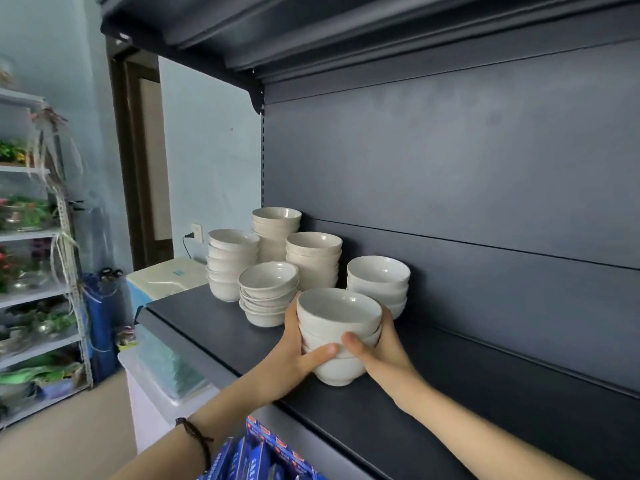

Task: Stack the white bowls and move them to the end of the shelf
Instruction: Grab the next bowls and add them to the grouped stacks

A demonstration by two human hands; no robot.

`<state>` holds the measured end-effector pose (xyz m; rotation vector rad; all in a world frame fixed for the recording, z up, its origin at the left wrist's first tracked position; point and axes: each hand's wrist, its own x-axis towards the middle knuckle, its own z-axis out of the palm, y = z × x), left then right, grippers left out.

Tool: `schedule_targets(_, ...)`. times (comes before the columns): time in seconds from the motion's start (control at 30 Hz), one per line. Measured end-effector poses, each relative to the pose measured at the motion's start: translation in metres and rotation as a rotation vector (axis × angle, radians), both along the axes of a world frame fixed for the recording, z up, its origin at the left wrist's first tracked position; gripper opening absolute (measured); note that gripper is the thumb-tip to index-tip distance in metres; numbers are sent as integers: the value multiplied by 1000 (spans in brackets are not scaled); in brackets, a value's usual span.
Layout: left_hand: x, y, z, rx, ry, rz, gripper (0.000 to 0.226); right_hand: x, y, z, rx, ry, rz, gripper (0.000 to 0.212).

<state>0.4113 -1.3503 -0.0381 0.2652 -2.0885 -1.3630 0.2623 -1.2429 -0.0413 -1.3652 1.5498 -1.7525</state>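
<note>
Both hands clasp a short stack of white bowls [337, 327] on the front part of the dark shelf [433, 420]. The left hand [294, 355] wraps the stack's left side, with its thumb laid across the front of the lower bowls and its fingers hidden behind. The right hand [384, 344] curls round the right side, its thumb pressed on the front too, so the two thumb tips nearly meet. The stack's foot is down at the shelf surface, though I cannot tell whether it rests there or hangs just clear. Toward the shelf's left end stand five more stacks of the same bowls, close together. A right stack [377, 282] stands just behind the held one, near the back panel [450, 168]. A low front stack [268, 292] sits just beside the left hand, with a middle stack [313, 261] behind it. A left stack [232, 261] is nearest the shelf's end, and a rear stack [276, 226] stands against the back, its rim the highest of all. A dark cord bracelet [197, 439] circles the left wrist. Blue boxes [256, 457] show below the shelf's front edge. Off to the left are a white rack [45, 233] holding greenery and, beyond the shelf's end, a white chest [162, 277].
</note>
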Motion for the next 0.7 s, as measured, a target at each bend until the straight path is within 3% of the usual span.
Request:
schedule_targets(0.3,-24,-45,0,-60,23,-52,84,-12,-31,-3,36,46,-152,88)
schedule_targets(0.47,-23,-61,-5,-74,16,-49,87,-5,-38,1,19,112,-267,89)
schedule_targets(0.57,-18,-72,-7,-97,12,-18,92,3,-42,1,57,217,-392,103)
schedule_targets(0.7,-18,-75,-14,-114,34,-11,70,7,-43,2,121,335,-424,110)
